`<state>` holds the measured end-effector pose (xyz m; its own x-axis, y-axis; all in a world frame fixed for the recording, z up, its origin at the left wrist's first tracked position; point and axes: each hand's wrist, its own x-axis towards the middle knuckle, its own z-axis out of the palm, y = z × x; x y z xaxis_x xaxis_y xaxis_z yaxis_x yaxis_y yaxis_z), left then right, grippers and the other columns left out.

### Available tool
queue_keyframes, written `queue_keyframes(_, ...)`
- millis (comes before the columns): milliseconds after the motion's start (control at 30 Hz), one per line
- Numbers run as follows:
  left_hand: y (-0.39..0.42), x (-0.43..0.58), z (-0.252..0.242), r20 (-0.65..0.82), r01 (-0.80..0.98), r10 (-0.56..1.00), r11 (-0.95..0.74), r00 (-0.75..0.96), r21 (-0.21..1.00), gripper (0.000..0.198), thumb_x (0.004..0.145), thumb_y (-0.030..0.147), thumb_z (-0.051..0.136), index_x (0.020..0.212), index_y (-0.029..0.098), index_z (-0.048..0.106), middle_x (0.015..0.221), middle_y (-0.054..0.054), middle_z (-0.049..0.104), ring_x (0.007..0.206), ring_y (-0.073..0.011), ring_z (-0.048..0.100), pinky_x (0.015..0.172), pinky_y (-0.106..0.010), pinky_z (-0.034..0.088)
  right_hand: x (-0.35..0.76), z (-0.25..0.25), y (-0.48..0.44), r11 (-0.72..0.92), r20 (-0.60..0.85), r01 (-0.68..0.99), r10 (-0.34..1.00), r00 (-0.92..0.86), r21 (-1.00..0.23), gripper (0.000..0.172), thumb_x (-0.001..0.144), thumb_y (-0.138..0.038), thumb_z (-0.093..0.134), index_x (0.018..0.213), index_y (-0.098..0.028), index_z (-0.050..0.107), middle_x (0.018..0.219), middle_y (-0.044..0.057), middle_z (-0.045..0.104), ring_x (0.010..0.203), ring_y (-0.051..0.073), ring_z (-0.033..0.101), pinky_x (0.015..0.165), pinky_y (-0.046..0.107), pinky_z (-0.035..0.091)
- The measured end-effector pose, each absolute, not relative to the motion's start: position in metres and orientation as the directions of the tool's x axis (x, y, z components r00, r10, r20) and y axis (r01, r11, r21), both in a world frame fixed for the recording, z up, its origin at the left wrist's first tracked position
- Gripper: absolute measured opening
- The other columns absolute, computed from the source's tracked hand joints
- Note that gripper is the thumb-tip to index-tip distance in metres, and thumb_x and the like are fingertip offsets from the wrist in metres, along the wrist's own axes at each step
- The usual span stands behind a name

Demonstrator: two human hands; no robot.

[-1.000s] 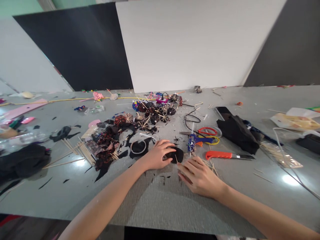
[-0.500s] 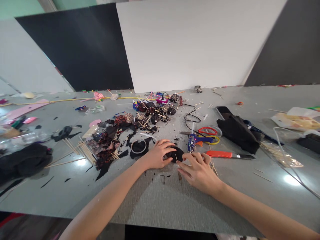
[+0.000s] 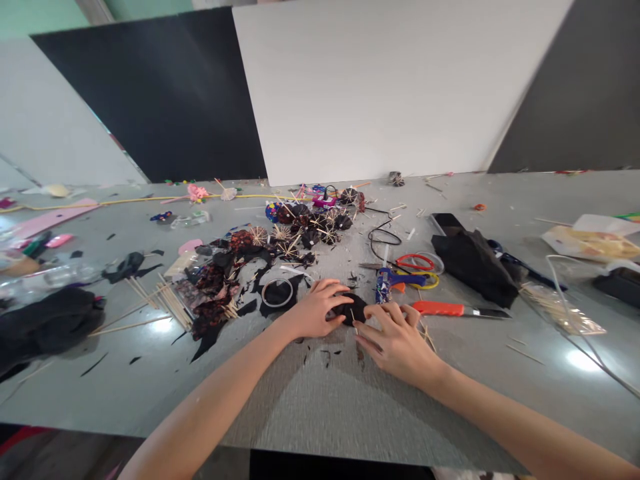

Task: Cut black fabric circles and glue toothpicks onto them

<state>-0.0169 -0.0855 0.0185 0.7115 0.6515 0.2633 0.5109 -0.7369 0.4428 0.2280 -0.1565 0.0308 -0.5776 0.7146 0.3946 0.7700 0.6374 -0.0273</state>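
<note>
A round black fabric piece (image 3: 356, 303) lies on the table between my hands. My left hand (image 3: 320, 310) curls around its left side, with thumb and fingers on its edge. From the right, my right hand (image 3: 397, 337) pinches a thin wooden stick (image 3: 353, 316) against the front of the fabric. The stick's far tip lies over the black cloth. A blue glue gun (image 3: 384, 283) rests just beyond my right hand. Left of my left hand, a tape roll (image 3: 263, 293) lies on black fabric scraps.
Small stick-ribbed umbrella shapes (image 3: 311, 238) pile up at the back centre. Red-handled scissors (image 3: 417, 262) and an orange-handled knife (image 3: 440, 308) lie right of my hands. Bundled wooden sticks (image 3: 175, 303) are at left, a bag of toothpicks (image 3: 565, 310) at right.
Almost nothing differs. My right hand's fingers have shifted very slightly at the stick; my left hand and the black fabric stay in place.
</note>
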Motion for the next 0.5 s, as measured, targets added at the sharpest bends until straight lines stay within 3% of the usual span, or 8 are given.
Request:
queue_keyframes(267, -0.0876, -0.0168, 0.0209, 0.243, 0.522, 0.634, -0.756, 0.734, 0.395, 0.044, 0.099, 0.028, 0.057, 0.143, 0.032, 0.059, 0.157, -0.008, 0.044, 0.150, -0.0316, 0.031, 0.121, -0.057, 0.035, 0.2280, 0.0304, -0.1561, 0.632, 0.381, 0.775, 0.721, -0.579, -0.020, 0.021, 0.100, -0.039, 0.063, 0.118, -0.034, 0.073, 0.118, 0.006, 0.066, 0.108, 0.026, 0.053, 0.093, 0.046, 0.032)
queue_keyframes(500, -0.0877, -0.0170, 0.0213, 0.237, 0.530, 0.641, -0.750, 0.730, 0.396, 0.045, 0.098, 0.027, 0.057, 0.142, 0.033, 0.059, 0.157, -0.008, 0.044, 0.151, -0.0319, 0.030, 0.121, -0.059, 0.035, 0.2268, 0.0312, -0.1554, 0.625, 0.345, 0.780, 0.739, -0.578, -0.034, 0.023, 0.100, -0.038, 0.063, 0.120, -0.033, 0.072, 0.121, 0.008, 0.065, 0.109, 0.027, 0.052, 0.093, 0.047, 0.033)
